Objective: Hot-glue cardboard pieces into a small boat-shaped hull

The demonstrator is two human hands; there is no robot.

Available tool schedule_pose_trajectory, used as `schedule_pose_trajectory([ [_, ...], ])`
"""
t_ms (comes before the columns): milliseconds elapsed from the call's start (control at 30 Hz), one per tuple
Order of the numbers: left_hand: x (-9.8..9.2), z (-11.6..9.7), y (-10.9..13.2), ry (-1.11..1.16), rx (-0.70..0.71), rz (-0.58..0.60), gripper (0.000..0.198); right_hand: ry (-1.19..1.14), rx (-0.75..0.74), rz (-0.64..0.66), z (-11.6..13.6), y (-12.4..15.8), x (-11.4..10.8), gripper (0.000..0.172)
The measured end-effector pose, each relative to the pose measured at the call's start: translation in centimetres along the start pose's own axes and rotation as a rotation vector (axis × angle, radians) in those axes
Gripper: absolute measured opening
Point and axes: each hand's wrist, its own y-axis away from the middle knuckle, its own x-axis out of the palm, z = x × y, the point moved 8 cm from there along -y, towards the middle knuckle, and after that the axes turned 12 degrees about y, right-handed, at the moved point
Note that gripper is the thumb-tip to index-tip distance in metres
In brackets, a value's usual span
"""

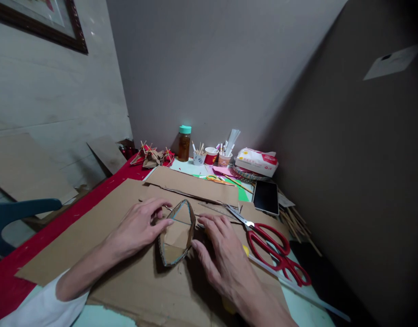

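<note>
A small boat-shaped cardboard frame point(191, 227), pointed at its far end, rests on a large cardboard sheet point(154, 295). Bluish lines run along its rim and inside. My left hand point(140, 225) is at its left wall, thumb over the rim and fingers curled outside. On the other side is my right hand point(222, 250), fingers apart, with the thumb tip at the right wall. Red-handled scissors point(259, 231) lie open to the right of it. A yellow object point(245, 250) shows partly from beneath my right hand, beside a long whitish stick point(307, 290).
A cardboard strip point(195, 184) lies beyond the frame. At the back stand a teal-lidded bottle point(184, 145), cups of pens and sticks point(225, 159), and a tissue pack point(256, 161). A black phone point(266, 197) and thin wooden sticks point(297, 222) are at the right.
</note>
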Motion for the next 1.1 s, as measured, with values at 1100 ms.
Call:
schedule_pose_trajectory([
  [1100, 0.3, 1.6, 1.1, 0.016, -0.077, 0.374, 0.086, 0.171, -0.038, 0.32, -0.1, -1.4, 2.0, 0.067],
])
